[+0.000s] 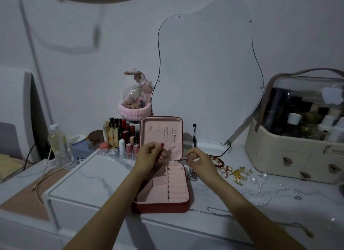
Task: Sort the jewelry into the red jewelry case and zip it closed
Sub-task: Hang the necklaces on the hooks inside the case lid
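The red jewelry case (183, 206) lies open in the middle of the table, with its pink-lined lid (149, 123) upright and two thin chains (174, 135) hanging inside it. My left hand (149, 156) hovers in front of the lid's pocket with curled fingers; whether it holds anything is hidden. At the case's right edge, my right hand (198, 161) pinches a dark silver chain (192, 174) that dangles below it. Loose on the table to the right are a red bead bracelet (218, 161), rings (227, 170), yellow earrings (240, 173), pearl studs (258, 177), a pearl necklace (270, 192) and a thin silver chain (217, 211).
A lipstick organiser (121, 139) and a plush rabbit on a glass dome (136, 97) stand behind the case. A wavy mirror (206, 72) leans on the wall. A cream cosmetics box (297, 138) fills the right side. A gold necklace (305, 231) lies near the front edge, a bottle (56, 143) at the left.
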